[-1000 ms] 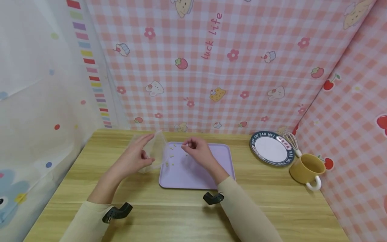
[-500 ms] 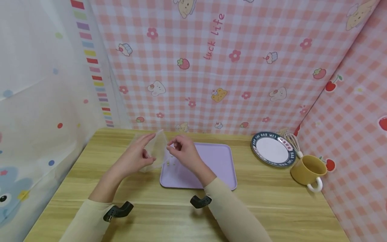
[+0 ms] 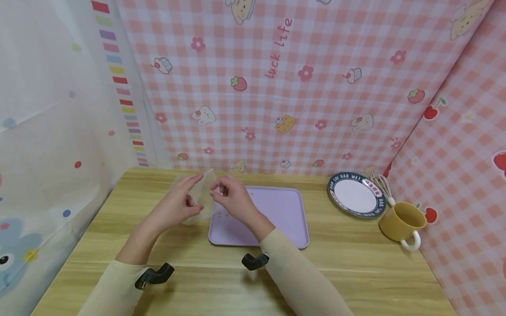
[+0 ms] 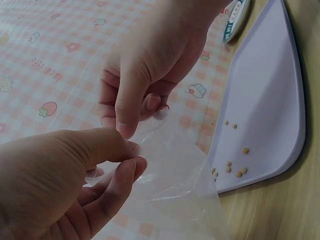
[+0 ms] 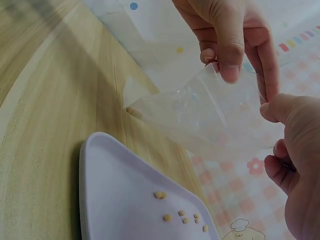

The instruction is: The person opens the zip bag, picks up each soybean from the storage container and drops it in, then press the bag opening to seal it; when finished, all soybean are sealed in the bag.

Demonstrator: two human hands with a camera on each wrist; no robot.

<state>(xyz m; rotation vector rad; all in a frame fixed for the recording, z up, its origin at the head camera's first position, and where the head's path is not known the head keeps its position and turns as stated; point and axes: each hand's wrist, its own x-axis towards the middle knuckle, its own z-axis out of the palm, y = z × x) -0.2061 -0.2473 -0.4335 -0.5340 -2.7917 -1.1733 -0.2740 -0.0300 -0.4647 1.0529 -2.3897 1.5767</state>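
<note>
A clear plastic bag (image 3: 204, 199) hangs over the left end of a lilac tray. My left hand (image 3: 174, 205) pinches the bag's rim between thumb and fingers. At the bag's mouth is my right hand (image 3: 238, 198), thumb and fingers bent close together. Whether anything is between its fingertips is hidden or too small to tell. Several small round tan beans (image 4: 245, 150) lie on the tray (image 3: 276, 215), below the bag's mouth. In the right wrist view a tan spot shows at the lower corner of the bag (image 5: 220, 110).
To the right on the wooden table (image 3: 221, 281) stand a blue-rimmed white plate (image 3: 353, 195), a whisk (image 3: 382, 186) and a yellow mug (image 3: 401, 221) with a white handle. Checked pink cloth (image 3: 276, 87) rises behind; a pale dotted curtain (image 3: 47, 153) hangs at left.
My right hand has travelled left from above the tray to the mouth of the plastic bag. The left hand and the bag have stayed nearly still.
</note>
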